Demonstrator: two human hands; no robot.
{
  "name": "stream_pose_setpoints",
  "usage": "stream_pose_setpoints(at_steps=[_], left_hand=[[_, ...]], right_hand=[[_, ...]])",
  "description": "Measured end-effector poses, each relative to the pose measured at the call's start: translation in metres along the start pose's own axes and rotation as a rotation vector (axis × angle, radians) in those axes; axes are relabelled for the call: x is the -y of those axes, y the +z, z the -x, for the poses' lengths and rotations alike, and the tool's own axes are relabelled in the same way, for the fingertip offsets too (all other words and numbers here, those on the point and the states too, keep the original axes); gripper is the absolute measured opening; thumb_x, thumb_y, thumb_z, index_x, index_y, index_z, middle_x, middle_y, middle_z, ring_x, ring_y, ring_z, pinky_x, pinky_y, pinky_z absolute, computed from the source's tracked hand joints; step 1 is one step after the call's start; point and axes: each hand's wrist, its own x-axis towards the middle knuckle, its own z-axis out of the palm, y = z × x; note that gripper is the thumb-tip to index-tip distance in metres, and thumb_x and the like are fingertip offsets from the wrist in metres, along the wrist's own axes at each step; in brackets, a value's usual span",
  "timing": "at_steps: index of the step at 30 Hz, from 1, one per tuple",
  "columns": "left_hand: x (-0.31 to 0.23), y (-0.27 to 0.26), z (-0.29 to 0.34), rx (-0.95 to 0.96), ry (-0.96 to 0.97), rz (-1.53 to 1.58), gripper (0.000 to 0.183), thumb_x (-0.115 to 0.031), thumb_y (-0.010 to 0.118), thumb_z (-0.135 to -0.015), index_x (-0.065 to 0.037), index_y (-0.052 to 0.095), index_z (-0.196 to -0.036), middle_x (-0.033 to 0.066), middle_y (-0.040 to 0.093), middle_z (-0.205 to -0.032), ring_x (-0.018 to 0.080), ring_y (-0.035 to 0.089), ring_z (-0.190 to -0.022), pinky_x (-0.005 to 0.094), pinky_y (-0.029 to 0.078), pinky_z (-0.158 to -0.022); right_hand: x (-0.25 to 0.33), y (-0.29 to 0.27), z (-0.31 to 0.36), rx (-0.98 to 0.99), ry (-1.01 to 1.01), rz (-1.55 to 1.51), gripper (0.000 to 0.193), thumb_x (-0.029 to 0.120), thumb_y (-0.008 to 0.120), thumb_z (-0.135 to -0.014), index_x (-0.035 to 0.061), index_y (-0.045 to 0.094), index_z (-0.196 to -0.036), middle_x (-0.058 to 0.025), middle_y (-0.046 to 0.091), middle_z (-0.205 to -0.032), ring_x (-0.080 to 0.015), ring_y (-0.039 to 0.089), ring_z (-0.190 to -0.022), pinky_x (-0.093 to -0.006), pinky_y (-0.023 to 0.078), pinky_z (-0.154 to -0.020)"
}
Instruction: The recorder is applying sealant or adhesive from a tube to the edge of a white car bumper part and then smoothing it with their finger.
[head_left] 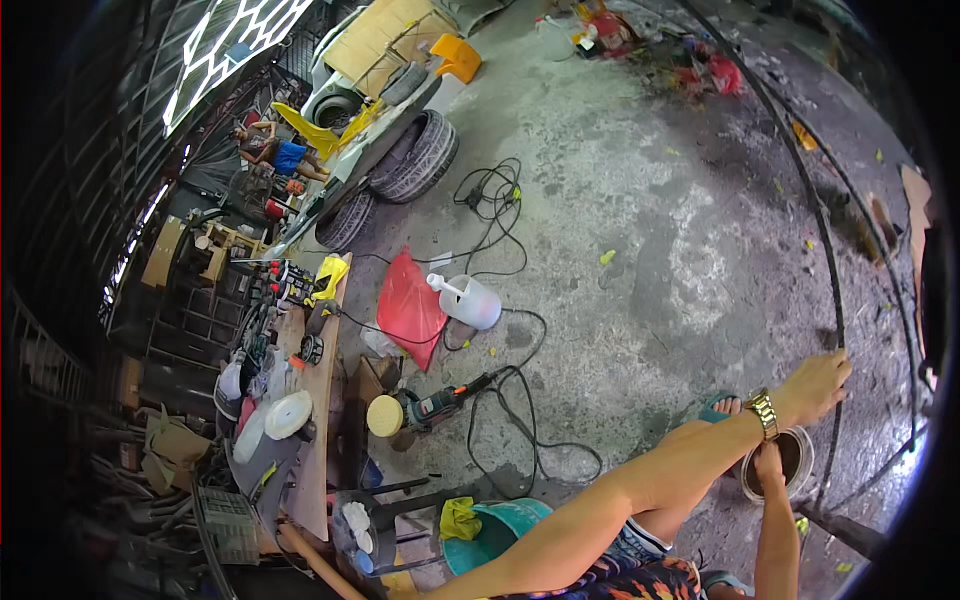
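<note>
My left arm, with a gold-coloured watch [763, 414] at the wrist, stretches across to the right. The left hand [812, 388] is closed, its fingertips at a long, thin dark bar [836, 300] that it appears to grip. Below that wrist my right hand [769, 468] meets an open round can [802, 484] with a pale rim and a brownish inside. Its fingers are bent at the can's near side and partly hidden. A second dark bar [880, 235] curves alongside the first.
A polisher [440, 402] with a yellow pad lies on the concrete floor among looped black cables [535, 440]. Nearby are a red bag [408, 308], a white jug [472, 304] and a teal bucket [490, 535]. Tyres [420, 160] and a cluttered bench [318, 430] stand left; a person [275, 152] sits far off.
</note>
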Motion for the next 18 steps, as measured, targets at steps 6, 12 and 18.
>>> stream_pose_setpoints(at_steps=[6,12,18], left_hand=[[0.006,0.0,0.004,0.049,-0.012,-0.03,0.029,-0.016,0.07,-0.082,0.0,0.052,-0.098,0.0188,0.052,-0.104,0.0384,0.057,-0.097,0.0484,0.046,-0.084],[-0.017,0.041,0.007,0.286,0.056,0.069,0.031,-0.026,0.08,-0.066,-0.004,0.064,-0.08,0.0162,0.061,-0.092,0.0373,0.062,-0.09,0.0467,0.049,-0.078],[-0.048,0.058,0.021,0.531,0.158,0.147,0.044,-0.037,0.081,-0.058,-0.003,0.071,-0.083,0.0163,0.068,-0.085,0.033,0.067,-0.084,0.042,0.054,-0.074]], right_hand=[[0.075,-0.072,0.039,-0.163,0.095,-0.151,0.037,-0.002,0.059,-0.078,-0.0005,0.052,-0.115,-0.0183,0.061,-0.102,-0.0401,0.054,-0.101,-0.0493,0.044,-0.087],[0.116,-0.161,0.11,-0.661,0.07,-0.213,0.023,-0.007,0.056,-0.072,-0.0014,0.057,-0.094,-0.0173,0.057,-0.082,-0.0337,0.058,-0.078,-0.0425,0.046,-0.075],[0.162,-0.271,0.166,-0.636,0.303,-0.663,0.014,-0.001,0.053,-0.095,0.0006,0.053,-0.109,-0.0031,0.051,-0.094,-0.0117,0.051,-0.091,-0.0273,0.043,-0.08]])
